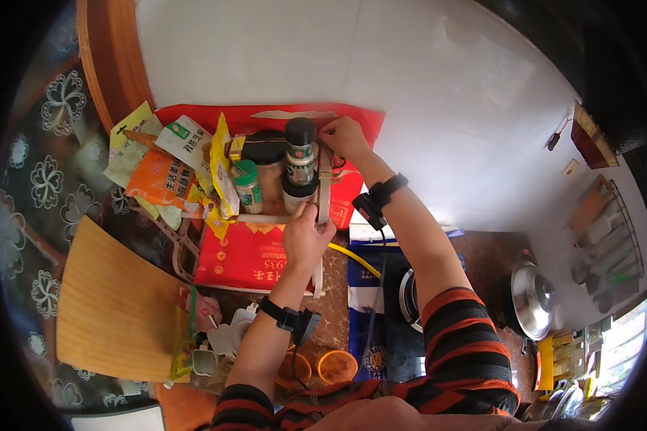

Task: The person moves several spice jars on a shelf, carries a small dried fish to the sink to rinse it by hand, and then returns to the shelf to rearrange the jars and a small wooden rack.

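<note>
A light-coloured plastic rack (324, 202) stands against the wall, its side rail facing right. My left hand (306, 237) grips the near end of this rail, close beside a dark-lidded jar (300, 196). At the rail's far end, the fingers of my right hand (348, 139) are curled onto the rack; their exact contact is partly hidden. Between my hands, on the rack's top shelf, a black-capped seasoning bottle (301, 145) rises above the jar. Left of these are a large black-lidded jar (269, 167) and a green-capped shaker (247, 186).
Seasoning packets (164, 175) crowd the rack's left end. Red printed sheets (237, 253) lie below and behind it. A yellow hose (356, 258) runs to the gas stove (393, 318). Orange cups (337, 366), a wooden board (118, 307) and a lidded pan (534, 301) are nearby.
</note>
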`<state>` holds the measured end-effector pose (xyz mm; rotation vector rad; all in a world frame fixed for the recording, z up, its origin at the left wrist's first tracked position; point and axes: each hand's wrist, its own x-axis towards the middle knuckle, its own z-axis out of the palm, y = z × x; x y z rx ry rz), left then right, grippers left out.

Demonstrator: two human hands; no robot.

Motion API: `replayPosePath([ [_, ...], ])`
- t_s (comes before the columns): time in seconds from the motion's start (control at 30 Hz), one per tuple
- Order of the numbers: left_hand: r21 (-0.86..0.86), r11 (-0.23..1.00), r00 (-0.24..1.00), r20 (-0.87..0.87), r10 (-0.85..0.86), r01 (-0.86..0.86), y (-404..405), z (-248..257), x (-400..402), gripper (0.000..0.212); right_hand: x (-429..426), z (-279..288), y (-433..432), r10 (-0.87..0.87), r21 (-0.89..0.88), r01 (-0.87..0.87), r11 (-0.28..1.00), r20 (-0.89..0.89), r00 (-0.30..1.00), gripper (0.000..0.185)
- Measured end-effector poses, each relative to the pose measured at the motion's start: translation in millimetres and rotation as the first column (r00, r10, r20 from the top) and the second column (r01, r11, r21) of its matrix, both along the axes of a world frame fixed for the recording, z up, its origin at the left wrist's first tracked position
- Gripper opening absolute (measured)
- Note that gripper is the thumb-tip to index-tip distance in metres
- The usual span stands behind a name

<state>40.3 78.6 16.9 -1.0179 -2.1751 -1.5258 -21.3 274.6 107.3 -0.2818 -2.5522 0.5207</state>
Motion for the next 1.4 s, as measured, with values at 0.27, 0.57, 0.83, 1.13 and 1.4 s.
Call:
replayPosePath([
  [0.27, -0.038, 0.999, 0.999, -0.044, 0.012, -0.014, -4.3, -5.1, -6.6, 0.025, 24.3, 0.8, -13.2, 0.109, -0.373, -0.078, 0.925, 0.064, 0.992, 0.02],
  [0.57, -0.017, 1.0, 0.999, -0.037, 0.011, -0.011, -4.0, 1.1, -2.6, 0.027, 93.1, -47.0, 4.3, 0.041, -0.972, -0.203, 0.118, -0.199, 0.979, 0.025],
  [0.83, -0.032, 0.993, 0.986, -0.114, -0.119, 0.116, 7.4, -1.0, 0.1, 0.027, -0.6, -121.4, 2.4, -0.23, -0.743, -0.351, 0.57, -0.554, 0.8, 0.015],
  [1.13, -0.082, 0.985, 0.988, -0.025, -0.153, 0.15, -10.1, -0.5, -3.2, 0.031, 48.3, -82.2, -6.0, 0.024, -0.452, -0.166, 0.877, -0.303, 0.953, 0.018],
  [1.4, -0.224, 0.968, 0.981, -0.127, -0.149, 0.118, -18.6, -4.1, -9.9, 0.034, 73.7, -115.8, -68.6, 0.05, -0.417, -0.245, 0.875, -0.427, 0.903, 0.022],
])
